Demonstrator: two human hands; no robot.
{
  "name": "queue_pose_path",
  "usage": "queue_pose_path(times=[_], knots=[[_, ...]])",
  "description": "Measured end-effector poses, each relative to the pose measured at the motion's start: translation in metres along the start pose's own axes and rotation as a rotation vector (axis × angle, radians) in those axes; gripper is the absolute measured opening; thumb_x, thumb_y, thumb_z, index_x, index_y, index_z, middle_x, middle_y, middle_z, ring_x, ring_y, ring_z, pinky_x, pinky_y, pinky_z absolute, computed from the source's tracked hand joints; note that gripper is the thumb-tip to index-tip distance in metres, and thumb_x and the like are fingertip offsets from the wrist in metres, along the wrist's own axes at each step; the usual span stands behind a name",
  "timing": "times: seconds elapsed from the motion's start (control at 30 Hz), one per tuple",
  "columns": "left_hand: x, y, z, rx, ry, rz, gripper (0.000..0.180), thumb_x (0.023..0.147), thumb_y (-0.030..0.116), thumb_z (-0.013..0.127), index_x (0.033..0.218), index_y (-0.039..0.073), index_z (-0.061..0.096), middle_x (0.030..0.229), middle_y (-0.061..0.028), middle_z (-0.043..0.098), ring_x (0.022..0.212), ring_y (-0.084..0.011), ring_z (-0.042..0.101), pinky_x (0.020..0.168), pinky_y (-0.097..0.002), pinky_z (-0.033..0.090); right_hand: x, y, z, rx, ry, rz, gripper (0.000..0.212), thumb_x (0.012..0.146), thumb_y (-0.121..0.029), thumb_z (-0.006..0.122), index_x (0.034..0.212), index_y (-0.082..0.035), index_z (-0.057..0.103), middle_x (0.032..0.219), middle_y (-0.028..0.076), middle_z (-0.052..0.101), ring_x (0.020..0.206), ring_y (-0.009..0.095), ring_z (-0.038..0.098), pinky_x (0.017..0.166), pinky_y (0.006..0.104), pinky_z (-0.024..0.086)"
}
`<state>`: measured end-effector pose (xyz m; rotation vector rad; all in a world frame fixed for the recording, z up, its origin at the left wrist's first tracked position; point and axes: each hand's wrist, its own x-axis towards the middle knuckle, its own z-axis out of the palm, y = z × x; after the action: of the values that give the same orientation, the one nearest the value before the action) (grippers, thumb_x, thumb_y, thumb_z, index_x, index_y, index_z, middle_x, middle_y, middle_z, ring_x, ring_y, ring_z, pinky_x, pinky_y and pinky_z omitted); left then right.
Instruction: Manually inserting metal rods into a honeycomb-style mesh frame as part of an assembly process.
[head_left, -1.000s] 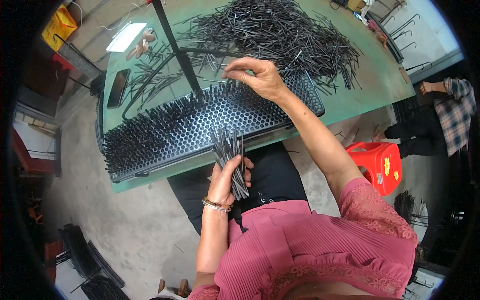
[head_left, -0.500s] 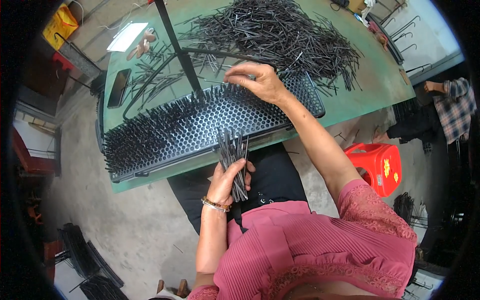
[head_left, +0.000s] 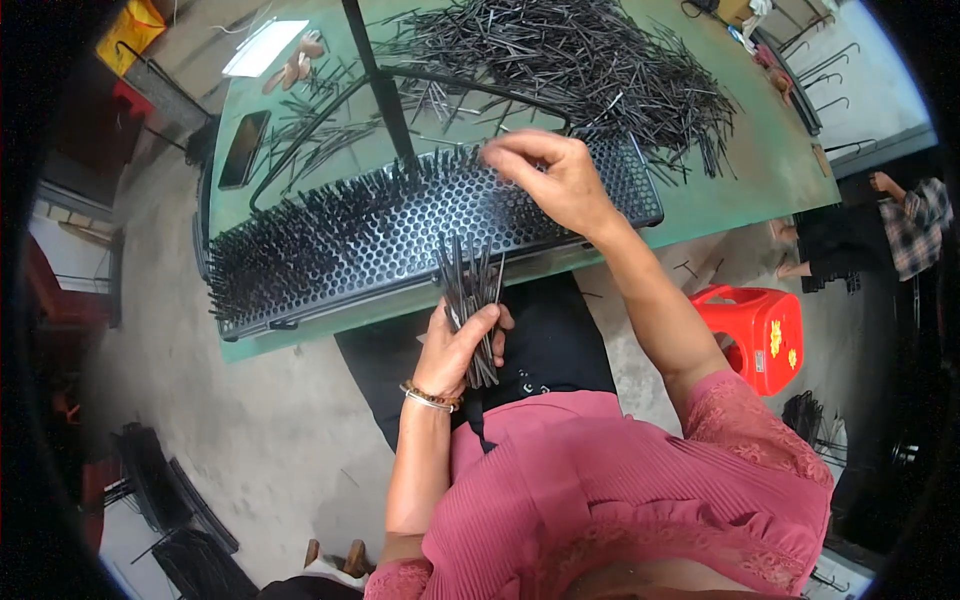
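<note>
My left hand (head_left: 458, 345) is closed round a bundle of thin dark rods (head_left: 468, 285), held upright just in front of the table edge. Before it lies a long black perforated tray (head_left: 400, 240) with rows of round holes. Rods of the same kind (head_left: 290, 240) stand upright in its holes, densely at the left and along the far edge. Over the tray's far edge is my right hand (head_left: 555, 175), thumb and fingers pinched together. Its fingertips are slightly blurred, and I cannot make out what is between them.
A big heap of loose rods (head_left: 590, 65) covers the far part of the green table (head_left: 775, 185). A black metal frame (head_left: 385, 95) rises behind the tray. A phone (head_left: 243, 150) lies at the left. A red stool (head_left: 770, 340) and another person (head_left: 905, 230) are at the right.
My right hand has moved a little to the right along the tray, its fingers drawn in closer. My left hand still grips the bundle. The other person has shifted position slightly.
</note>
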<state>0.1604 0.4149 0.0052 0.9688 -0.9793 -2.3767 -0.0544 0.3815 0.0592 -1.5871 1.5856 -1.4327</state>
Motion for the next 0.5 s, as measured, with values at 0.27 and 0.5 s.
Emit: queue_pose_path(times=[0.27,0.5], knots=[[-0.006,0.015,0.008,0.077,-0.219,0.044,0.022,0.085,0.014,0.062,0.098,0.001,0.051,0.080,-0.0091,0.059,0.057,-0.0123,0.054,0.047,-0.0242,0.047,-0.026,-0.017,0.013,0.380,-0.487,0.389,0.025,0.084,-0.016,0.066,0.100,0.003,0.066,0.091,0.007,0.067,0.086,0.010,0.060,0.078,0.0237,0.048],[-0.001,0.001,0.010,0.064,-0.156,0.007,0.020,0.084,0.012,0.061,0.097,0.001,0.052,0.081,-0.0081,0.059,0.058,-0.0114,0.054,0.047,-0.0246,0.047,-0.027,-0.009,0.008,0.362,-0.262,0.367,0.021,0.086,-0.016,0.062,0.095,0.003,0.067,0.086,0.006,0.067,0.082,0.011,0.061,0.076,0.0236,0.048]])
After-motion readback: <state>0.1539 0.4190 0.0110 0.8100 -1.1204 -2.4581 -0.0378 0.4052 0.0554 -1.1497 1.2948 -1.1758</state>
